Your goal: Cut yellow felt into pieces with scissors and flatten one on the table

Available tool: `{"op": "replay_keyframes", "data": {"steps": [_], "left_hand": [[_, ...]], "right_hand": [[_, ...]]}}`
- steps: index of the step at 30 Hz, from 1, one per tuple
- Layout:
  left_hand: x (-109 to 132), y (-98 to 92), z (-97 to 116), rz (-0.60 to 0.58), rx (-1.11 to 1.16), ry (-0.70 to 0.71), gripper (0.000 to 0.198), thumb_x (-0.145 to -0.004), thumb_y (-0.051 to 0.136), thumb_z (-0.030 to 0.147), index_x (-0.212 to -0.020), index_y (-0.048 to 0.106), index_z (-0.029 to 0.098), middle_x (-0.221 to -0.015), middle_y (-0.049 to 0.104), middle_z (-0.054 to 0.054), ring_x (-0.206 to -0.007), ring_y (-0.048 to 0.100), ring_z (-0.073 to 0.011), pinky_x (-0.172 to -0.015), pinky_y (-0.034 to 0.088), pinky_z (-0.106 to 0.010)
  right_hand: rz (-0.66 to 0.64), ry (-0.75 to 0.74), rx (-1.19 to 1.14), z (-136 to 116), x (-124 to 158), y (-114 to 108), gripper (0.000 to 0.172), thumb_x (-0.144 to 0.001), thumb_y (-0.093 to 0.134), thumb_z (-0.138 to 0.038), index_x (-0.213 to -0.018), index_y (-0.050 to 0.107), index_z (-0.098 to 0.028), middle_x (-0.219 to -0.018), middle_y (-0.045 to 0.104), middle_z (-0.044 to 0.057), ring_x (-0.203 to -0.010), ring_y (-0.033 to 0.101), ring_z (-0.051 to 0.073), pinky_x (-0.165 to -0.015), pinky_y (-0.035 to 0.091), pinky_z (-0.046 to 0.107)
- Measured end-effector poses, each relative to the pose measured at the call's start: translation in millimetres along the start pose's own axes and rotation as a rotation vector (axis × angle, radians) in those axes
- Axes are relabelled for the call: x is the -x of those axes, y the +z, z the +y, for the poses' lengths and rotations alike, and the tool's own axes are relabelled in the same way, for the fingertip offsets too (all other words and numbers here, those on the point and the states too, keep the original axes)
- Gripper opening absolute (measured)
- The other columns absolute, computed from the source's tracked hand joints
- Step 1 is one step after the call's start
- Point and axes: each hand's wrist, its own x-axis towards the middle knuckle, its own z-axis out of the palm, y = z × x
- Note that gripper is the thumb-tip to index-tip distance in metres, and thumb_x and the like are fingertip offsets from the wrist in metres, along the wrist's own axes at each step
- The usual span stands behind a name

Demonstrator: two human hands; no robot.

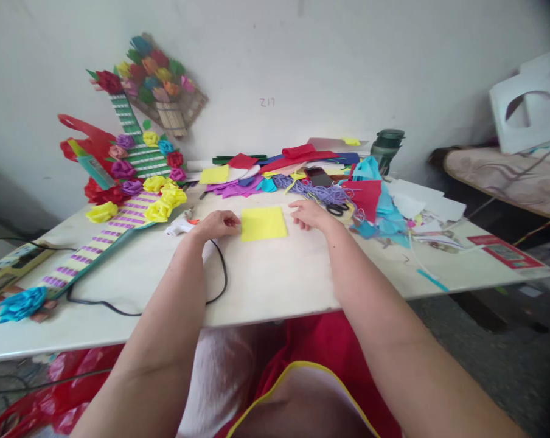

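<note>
A square yellow sheet (263, 224), like paper or felt, lies flat on the white table (266, 280) in front of me. My left hand (218, 225) rests at its left edge with fingers loosely curved; whether the fingertips touch the sheet I cannot tell. Just off the right edge is my right hand (309, 215), fingers apart and holding nothing. Behind my left hand lies a white glue gun (178, 226) with a black cord (223, 271). Black-handled scissors (337, 209) are beyond my right wrist.
Coloured sheets (302, 155), purple yarn (314, 190), a phone (318, 176) and a dark green bottle (387, 151) crowd the back. On the left stands a flower-decorated striped craft piece (106, 234) with a glue bottle (95, 169). Blue scraps (387, 213) lie right.
</note>
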Motion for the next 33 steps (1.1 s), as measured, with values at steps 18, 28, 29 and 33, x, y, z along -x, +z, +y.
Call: {"op": "replay_keyframes", "data": {"steps": [18,28,29,33], "left_hand": [[-2.2,4.9,-6.2,-0.044,0.052,-0.004,0.04,-0.052,0.067,0.037,-0.086,0.061,0.018,-0.071,0.056,0.001,-0.069,0.053,-0.0155,-0.066,0.043,-0.027],[-2.5,4.3,-5.0,-0.028,0.009,0.006,0.04,-0.053,0.066,0.041,-0.085,0.061,0.018,-0.073,0.057,0.0,-0.072,0.055,-0.0167,-0.067,0.043,-0.028],[-2.2,4.3,-3.9,-0.028,0.012,0.005,0.04,-0.053,0.066,0.041,-0.085,0.061,0.018,-0.073,0.057,0.0,-0.072,0.055,-0.0166,-0.067,0.043,-0.028],[-0.6,4.5,-0.2,-0.027,0.018,0.003,0.04,-0.052,0.066,0.041,-0.084,0.061,0.018,-0.072,0.057,0.0,-0.07,0.054,-0.016,-0.065,0.043,-0.027]], "right_hand": [[-0.064,0.084,-0.243,-14.3,12.2,2.7,0.036,-0.085,0.046,-0.013,-0.12,0.049,-0.006,-0.046,0.055,-0.002,-0.035,0.051,0.01,-0.041,0.044,0.021],[-0.07,0.087,-0.263,-14.9,11.7,3.1,0.034,-0.085,0.049,-0.016,-0.118,0.05,-0.007,-0.051,0.058,0.0,-0.036,0.052,0.01,-0.04,0.043,0.02],[-0.072,0.086,-0.264,-14.7,11.6,3.2,0.034,-0.085,0.048,-0.016,-0.118,0.05,-0.007,-0.051,0.058,0.0,-0.036,0.052,0.01,-0.04,0.042,0.02],[-0.071,0.083,-0.272,-13.3,10.7,3.8,0.034,-0.085,0.048,-0.015,-0.118,0.05,-0.007,-0.051,0.057,-0.001,-0.036,0.051,0.009,-0.038,0.042,0.02]]}}
